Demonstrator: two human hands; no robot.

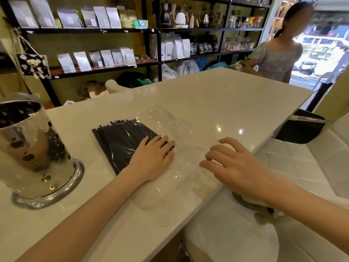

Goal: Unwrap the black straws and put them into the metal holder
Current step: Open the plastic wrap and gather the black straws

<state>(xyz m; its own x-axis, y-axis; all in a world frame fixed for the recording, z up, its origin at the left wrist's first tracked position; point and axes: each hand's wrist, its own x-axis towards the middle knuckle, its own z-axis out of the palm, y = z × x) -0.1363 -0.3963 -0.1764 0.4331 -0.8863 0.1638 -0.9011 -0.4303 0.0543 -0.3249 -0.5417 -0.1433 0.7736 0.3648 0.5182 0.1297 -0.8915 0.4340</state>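
Two bare hands over a white table (pixel 217 95). Left hand (pixel 154 157) flat, fingers straight and released, pressing down on the near end of one bundle of black straws (pixel 120 138); too many straws to count, packed side by side. Right hand (pixel 234 165) held just beside, fingers curled and spread, fingertips on one sheet of clear plastic wrap (pixel 177 129), gripping nothing firmly as far as can be told. Wrap partly open, spread out crumpled to the right of the straws and under both hands, far ends of the straws poking out of it. One metal holder (pixel 35 156) upright at the left edge of the table, well apart from the straws: a shiny perforated cylinder on a round flared base, interior too dark to judge. Table glossy, pale, with small bright light reflections. One white padded stool seat (pixel 232 231) below the near right corner of the table. Beyond, black shelving (pixel 151 31) across the back wall, with rows of pale coffee bags, kettles and glassware. One person (pixel 277 59) in a patterned top standing at the far right corner of the table, beside a bright window.
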